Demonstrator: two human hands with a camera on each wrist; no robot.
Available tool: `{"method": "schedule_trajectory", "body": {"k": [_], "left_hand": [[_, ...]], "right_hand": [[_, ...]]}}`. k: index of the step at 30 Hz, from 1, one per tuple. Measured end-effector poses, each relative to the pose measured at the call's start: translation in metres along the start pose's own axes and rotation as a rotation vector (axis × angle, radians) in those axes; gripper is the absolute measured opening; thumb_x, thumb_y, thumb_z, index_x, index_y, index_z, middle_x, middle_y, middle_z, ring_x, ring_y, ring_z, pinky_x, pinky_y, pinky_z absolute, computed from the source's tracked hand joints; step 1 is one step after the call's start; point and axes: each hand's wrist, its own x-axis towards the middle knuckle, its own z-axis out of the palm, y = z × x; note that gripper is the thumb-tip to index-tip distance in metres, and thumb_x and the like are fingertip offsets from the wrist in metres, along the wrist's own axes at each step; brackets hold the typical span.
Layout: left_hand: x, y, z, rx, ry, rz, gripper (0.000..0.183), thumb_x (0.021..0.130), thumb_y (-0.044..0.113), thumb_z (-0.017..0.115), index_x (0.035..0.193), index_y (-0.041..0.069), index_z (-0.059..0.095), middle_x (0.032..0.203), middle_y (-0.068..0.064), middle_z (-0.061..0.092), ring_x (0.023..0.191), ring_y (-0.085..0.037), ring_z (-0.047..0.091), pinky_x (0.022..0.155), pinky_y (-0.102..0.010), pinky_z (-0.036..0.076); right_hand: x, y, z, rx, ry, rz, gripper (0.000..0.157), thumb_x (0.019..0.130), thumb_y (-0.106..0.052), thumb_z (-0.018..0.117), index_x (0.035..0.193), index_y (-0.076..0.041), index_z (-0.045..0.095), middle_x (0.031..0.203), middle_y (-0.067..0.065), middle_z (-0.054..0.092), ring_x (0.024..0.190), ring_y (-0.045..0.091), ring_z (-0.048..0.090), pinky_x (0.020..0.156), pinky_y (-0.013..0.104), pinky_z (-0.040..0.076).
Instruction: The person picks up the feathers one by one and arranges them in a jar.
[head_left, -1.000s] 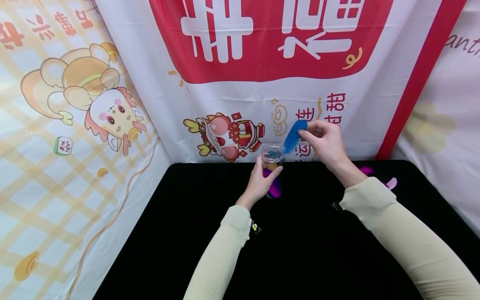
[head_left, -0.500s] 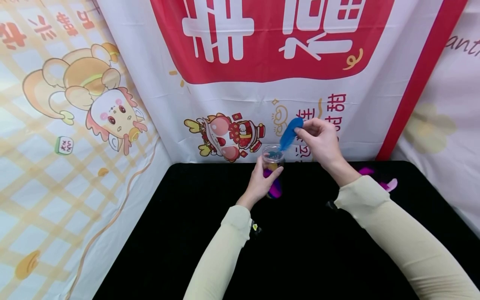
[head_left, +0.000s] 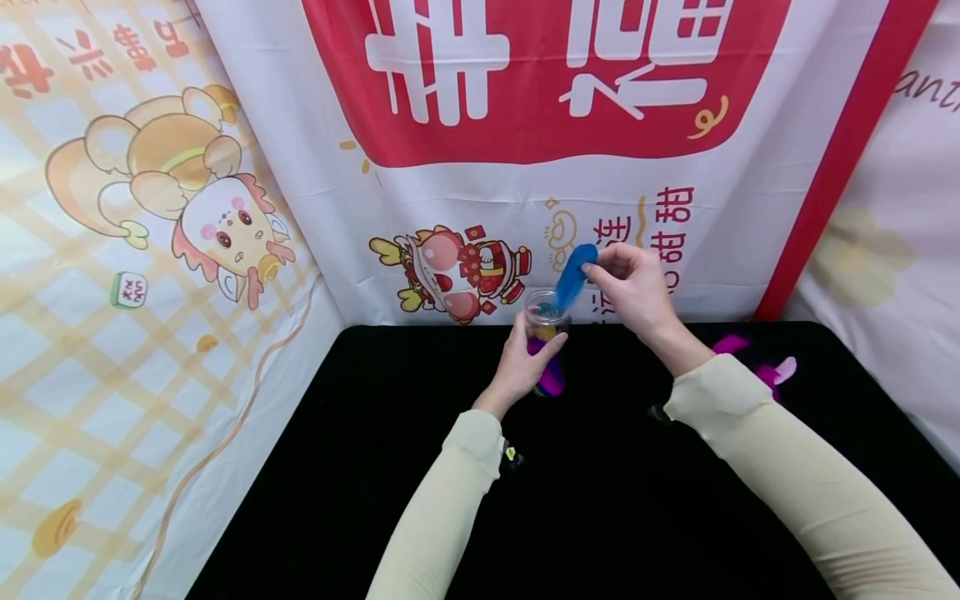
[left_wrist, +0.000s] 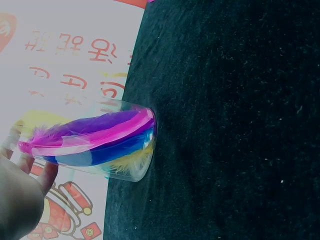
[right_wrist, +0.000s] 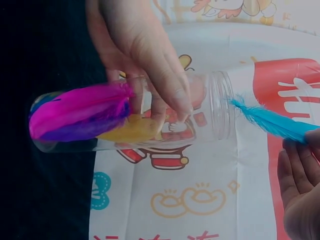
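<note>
My left hand (head_left: 516, 367) grips a clear jar (right_wrist: 212, 100) with a threaded, uncovered mouth. Inside it lie magenta, purple, blue and yellow feathers (left_wrist: 90, 140). Between thumb and fingertips, my right hand (head_left: 637, 287) pinches a bright blue feather (head_left: 573, 275). That feather slants down to the left, its fluffy end right at the jar's mouth in the head view. From the right wrist view, the fluffy tip overlaps the rim, while my left fingers (right_wrist: 170, 90) wrap the jar's side.
Magenta feathers (head_left: 731, 342) and a pale pink one (head_left: 785, 369) lie on the black tabletop (head_left: 600, 500) at the right, partly behind the right sleeve. A printed white cloth (head_left: 337, 250) hangs behind the table's far edge.
My right hand has moved left and slightly down, bringing the blue feather from beside the jar to over its mouth. The left hand and the jar have stayed in place.
</note>
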Motion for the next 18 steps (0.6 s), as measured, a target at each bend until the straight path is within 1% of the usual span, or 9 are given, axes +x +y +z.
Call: {"method": "schedule_trajectory", "body": {"k": [3, 6, 8, 11, 13, 15, 18], "left_hand": [[0.000, 0.000, 0.000, -0.003, 0.001, 0.006, 0.063, 0.098, 0.044, 0.069, 0.149, 0.028, 0.035, 0.133, -0.010, 0.062, 0.128, -0.027, 0.056, 0.111, -0.049, 0.038], [0.000, 0.001, 0.000, 0.003, 0.003, 0.012, 0.063, 0.098, 0.044, 0.069, 0.150, 0.028, 0.035, 0.129, -0.005, 0.063, 0.128, -0.028, 0.056, 0.111, -0.049, 0.038], [0.000, 0.000, 0.000, 0.006, 0.002, 0.014, 0.064, 0.098, 0.045, 0.068, 0.150, 0.027, 0.035, 0.129, -0.004, 0.063, 0.128, -0.028, 0.056, 0.111, -0.048, 0.039], [0.000, 0.000, 0.000, 0.000, -0.004, 0.012, 0.064, 0.098, 0.047, 0.068, 0.149, 0.027, 0.035, 0.132, -0.007, 0.063, 0.127, -0.025, 0.056, 0.112, -0.048, 0.038], [-0.001, 0.000, 0.000, -0.007, -0.009, 0.007, 0.065, 0.098, 0.049, 0.068, 0.149, 0.028, 0.035, 0.135, -0.010, 0.062, 0.128, -0.023, 0.056, 0.113, -0.049, 0.038], [-0.001, 0.000, 0.000, -0.013, -0.010, 0.003, 0.066, 0.097, 0.050, 0.067, 0.149, 0.028, 0.034, 0.136, -0.011, 0.062, 0.127, -0.022, 0.055, 0.113, -0.049, 0.037], [-0.001, -0.001, 0.000, -0.017, -0.009, 0.007, 0.066, 0.098, 0.049, 0.067, 0.150, 0.025, 0.034, 0.136, -0.014, 0.061, 0.128, -0.025, 0.055, 0.114, -0.050, 0.037]], "right_hand": [[-0.001, 0.002, 0.000, 0.008, -0.009, 0.004, 0.018, 0.095, -0.010, 0.074, 0.102, 0.006, 0.072, 0.093, 0.009, 0.074, 0.081, 0.013, 0.069, 0.075, 0.020, 0.057], [-0.002, 0.005, 0.001, 0.012, -0.027, 0.014, 0.019, 0.095, -0.010, 0.074, 0.103, 0.006, 0.072, 0.094, 0.012, 0.074, 0.081, 0.013, 0.069, 0.075, 0.020, 0.058], [-0.003, 0.006, 0.001, 0.011, -0.042, 0.021, 0.019, 0.095, -0.010, 0.074, 0.104, 0.007, 0.072, 0.096, 0.016, 0.074, 0.082, 0.014, 0.070, 0.075, 0.020, 0.058], [-0.004, 0.005, 0.003, -0.007, -0.061, 0.032, 0.019, 0.096, -0.009, 0.073, 0.106, 0.007, 0.072, 0.099, 0.021, 0.074, 0.082, 0.013, 0.070, 0.075, 0.018, 0.057], [-0.005, 0.001, 0.005, -0.015, -0.067, 0.027, 0.018, 0.096, -0.006, 0.072, 0.105, 0.009, 0.072, 0.100, 0.026, 0.073, 0.081, 0.015, 0.070, 0.074, 0.018, 0.057], [-0.008, -0.007, 0.007, -0.015, -0.072, 0.016, 0.017, 0.096, -0.002, 0.070, 0.104, 0.012, 0.071, 0.100, 0.030, 0.071, 0.080, 0.017, 0.070, 0.073, 0.018, 0.056], [-0.012, -0.021, 0.010, -0.024, -0.077, 0.009, 0.016, 0.095, 0.001, 0.069, 0.103, 0.015, 0.070, 0.100, 0.034, 0.070, 0.079, 0.020, 0.071, 0.070, 0.017, 0.056]]}}
